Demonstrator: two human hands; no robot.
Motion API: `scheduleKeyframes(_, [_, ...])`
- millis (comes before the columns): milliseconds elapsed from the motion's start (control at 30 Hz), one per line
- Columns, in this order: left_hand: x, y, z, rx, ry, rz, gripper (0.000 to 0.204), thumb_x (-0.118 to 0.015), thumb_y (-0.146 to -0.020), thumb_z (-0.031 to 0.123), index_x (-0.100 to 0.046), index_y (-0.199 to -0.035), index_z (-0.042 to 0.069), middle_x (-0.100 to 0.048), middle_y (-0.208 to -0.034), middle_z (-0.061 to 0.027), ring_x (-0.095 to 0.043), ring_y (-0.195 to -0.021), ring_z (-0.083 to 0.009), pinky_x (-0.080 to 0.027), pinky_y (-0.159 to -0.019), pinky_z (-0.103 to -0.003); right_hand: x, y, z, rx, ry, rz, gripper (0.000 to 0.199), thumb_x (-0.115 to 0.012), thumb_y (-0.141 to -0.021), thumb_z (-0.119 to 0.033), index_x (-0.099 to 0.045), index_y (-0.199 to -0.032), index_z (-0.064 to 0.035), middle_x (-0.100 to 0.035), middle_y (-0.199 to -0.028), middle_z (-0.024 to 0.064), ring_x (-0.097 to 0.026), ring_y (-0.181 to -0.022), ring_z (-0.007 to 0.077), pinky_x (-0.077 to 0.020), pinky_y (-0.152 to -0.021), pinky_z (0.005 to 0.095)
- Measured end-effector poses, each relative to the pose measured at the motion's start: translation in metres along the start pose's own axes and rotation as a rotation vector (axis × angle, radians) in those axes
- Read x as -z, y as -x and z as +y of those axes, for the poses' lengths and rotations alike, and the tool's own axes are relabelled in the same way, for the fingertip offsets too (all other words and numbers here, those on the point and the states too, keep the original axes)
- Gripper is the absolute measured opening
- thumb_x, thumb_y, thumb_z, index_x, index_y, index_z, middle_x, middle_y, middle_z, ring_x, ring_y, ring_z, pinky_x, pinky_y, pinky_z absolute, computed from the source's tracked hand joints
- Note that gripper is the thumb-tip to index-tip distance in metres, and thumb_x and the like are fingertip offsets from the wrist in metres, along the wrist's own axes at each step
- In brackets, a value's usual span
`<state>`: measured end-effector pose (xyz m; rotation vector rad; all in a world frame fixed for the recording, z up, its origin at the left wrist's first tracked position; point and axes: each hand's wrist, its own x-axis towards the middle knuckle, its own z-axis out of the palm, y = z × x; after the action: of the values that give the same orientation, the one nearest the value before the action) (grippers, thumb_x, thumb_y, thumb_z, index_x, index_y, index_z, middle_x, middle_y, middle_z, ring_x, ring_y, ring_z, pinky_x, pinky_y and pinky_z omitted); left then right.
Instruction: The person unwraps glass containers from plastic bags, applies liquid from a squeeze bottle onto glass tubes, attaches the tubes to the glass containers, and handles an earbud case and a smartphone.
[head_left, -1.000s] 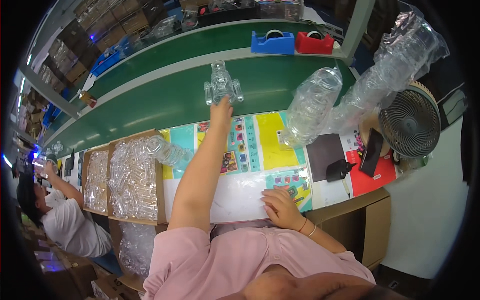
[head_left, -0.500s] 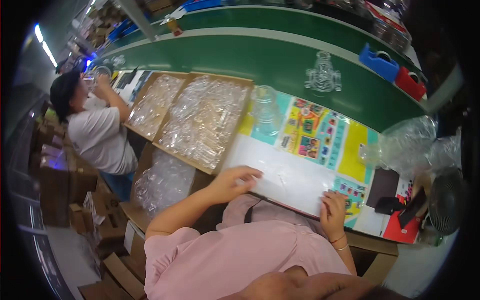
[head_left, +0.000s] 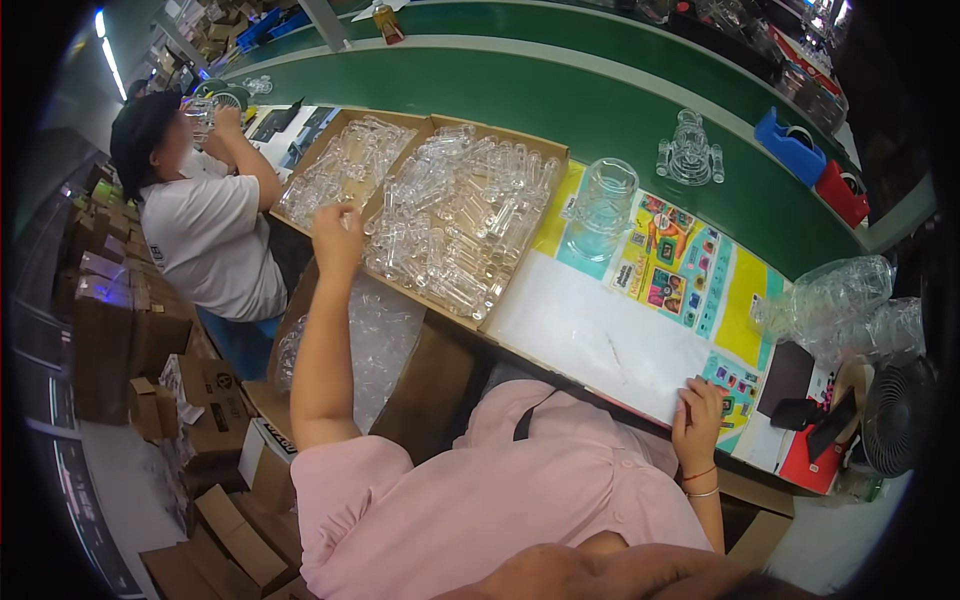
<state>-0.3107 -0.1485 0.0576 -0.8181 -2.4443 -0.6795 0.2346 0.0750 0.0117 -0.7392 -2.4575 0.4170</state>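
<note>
My left hand (head_left: 338, 237) reaches out to the near side of a shallow cardboard box (head_left: 518, 268). Its fingers are loosely bent and apart, and nothing shows in them. Inside the box lie many small clear tube-shaped pieces (head_left: 455, 255), with more in its left section. My right hand (head_left: 699, 418) rests at the near edge of a white sheet (head_left: 590, 330), fingers stretched out and holding nothing. Beyond the sheet stands a clear cylindrical vessel (head_left: 604, 200). Farther back is another clear vessel with side arms (head_left: 689, 152).
A small fan (head_left: 897, 415) and bagged clear vessels (head_left: 835, 300) stand at the right. Blue (head_left: 787, 138) and red (head_left: 842, 192) tape dispensers sit behind. A co-worker (head_left: 205, 230) sits at the left holding a clear vessel. Below the box is a carton with clear plastic wrap (head_left: 375, 340).
My left hand has moved left and away from me, from the sheet's near edge to the box. My right hand stays at the sheet's edge. The view has shifted slightly.
</note>
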Motion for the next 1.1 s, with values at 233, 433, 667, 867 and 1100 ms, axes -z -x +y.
scheduleKeyframes(233, [-0.046,-0.050,-0.087,-0.094,-0.200,-0.266,0.038,-0.047,-0.074,-0.001,-0.064,-0.106,0.006,-0.062,-0.102,-0.0214,-0.056,-0.096,-0.0388,-0.043,-0.087,-0.044,0.002,0.008,0.003,0.001,0.066,0.021,0.020,-0.059,-0.075,0.001,-0.058,-0.094,-0.0029,-0.058,-0.105,0.0142,-0.051,-0.104,0.0357,-0.0379,-0.096,0.0458])
scheduleKeyframes(433, [-0.073,-0.061,-0.201,-0.019,0.014,-0.422,0.032,-0.053,-0.083,0.021,-0.061,-0.105,0.000,-0.063,-0.101,-0.0228,-0.061,-0.092,-0.0368,-0.047,-0.083,-0.044,0.001,-0.007,0.005,0.096,0.047,0.059,0.022,-0.059,-0.068,0.002,-0.058,-0.089,-0.0028,-0.059,-0.098,0.0136,-0.055,-0.095,0.0345,-0.0414,-0.088,0.0453])
scheduleKeyframes(667, [-0.111,-0.105,-0.165,-0.276,-0.395,-0.442,0.030,-0.060,-0.079,0.015,-0.057,-0.104,0.000,-0.059,-0.101,-0.0228,-0.056,-0.095,-0.0375,-0.045,-0.081,-0.044,-0.006,0.011,0.011,0.001,0.067,0.098,0.023,-0.060,-0.070,0.000,-0.060,-0.092,-0.0040,-0.058,-0.101,0.0110,-0.055,-0.099,0.0299,-0.0422,-0.090,0.0416])
scheduleKeyframes(867, [-0.050,-0.106,-0.107,0.068,0.365,-0.004,0.038,-0.053,-0.093,0.035,-0.052,-0.106,-0.001,-0.060,-0.088,-0.0143,-0.057,-0.078,-0.0230,-0.046,-0.072,-0.034,0.003,0.013,0.008,-0.040,-0.014,0.177,0.021,-0.060,-0.074,-0.002,-0.060,-0.096,-0.0036,-0.058,-0.104,0.0111,-0.055,-0.098,0.0292,-0.0433,-0.087,0.0406])
scheduleKeyframes(1100, [0.026,0.039,0.111,0.317,1.149,-0.382,0.037,-0.055,-0.091,0.017,-0.046,-0.123,0.002,-0.057,-0.098,-0.0048,-0.051,-0.080,-0.0094,-0.042,-0.072,-0.024,0.064,0.027,0.009,-0.034,0.072,0.634,0.034,-0.060,-0.079,-0.004,-0.051,-0.111,-0.0023,-0.053,-0.115,0.0204,-0.053,-0.105,0.0338,-0.0422,-0.091,0.0395])
